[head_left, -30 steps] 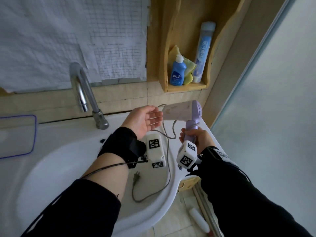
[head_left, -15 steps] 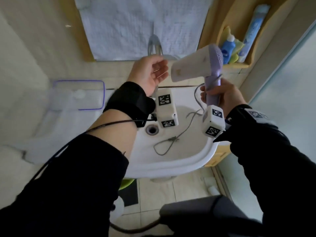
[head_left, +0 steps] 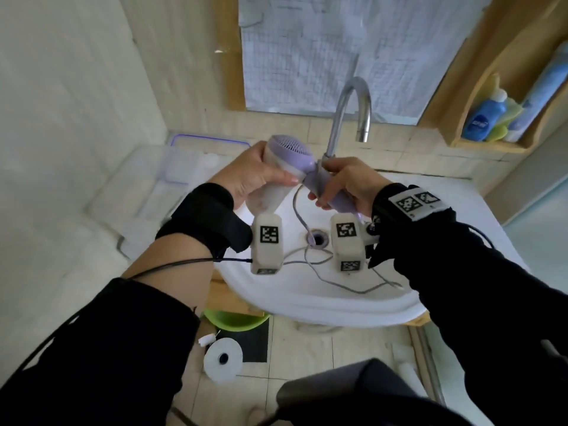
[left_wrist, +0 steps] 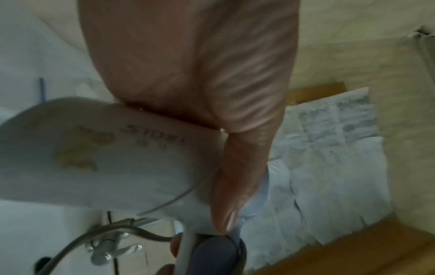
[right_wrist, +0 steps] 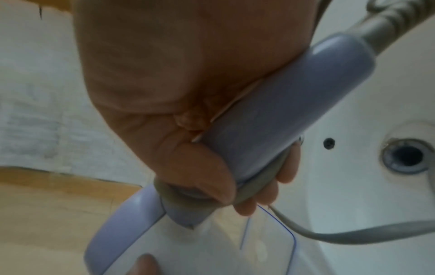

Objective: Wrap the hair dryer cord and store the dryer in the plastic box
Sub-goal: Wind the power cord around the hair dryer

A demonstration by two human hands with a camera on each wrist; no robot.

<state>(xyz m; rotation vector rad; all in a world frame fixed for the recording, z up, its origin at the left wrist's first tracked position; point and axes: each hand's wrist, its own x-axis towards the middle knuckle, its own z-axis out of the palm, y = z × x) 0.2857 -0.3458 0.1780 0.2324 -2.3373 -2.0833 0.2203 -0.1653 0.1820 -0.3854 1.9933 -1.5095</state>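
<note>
White sink [head_left: 322, 305] and pale tiles fill what I see, and I hold the hair dryer [head_left: 287, 162] over the basin, just in front of the tap [head_left: 350, 118]. My left hand [head_left: 252, 173] is curled round its white barrel, thumb along the underside; my right hand [head_left: 347, 186] is wrapped round the lilac handle, pinning one turn of cord [head_left: 299, 215] against it. The rest of the cord trails loose into the basin past the drain [head_left: 318, 238]. To wrap well, I should steady the barrel with my left, free my right, and wind snug even turns down the handle, keeping the plug out of the drain. The plastic box [head_left: 184, 167] waits at ten o'clock. A second ago my left hand was spread and off the dryer, the nozzle pointed left; now it grips, and the nozzle points toward me.
</note>
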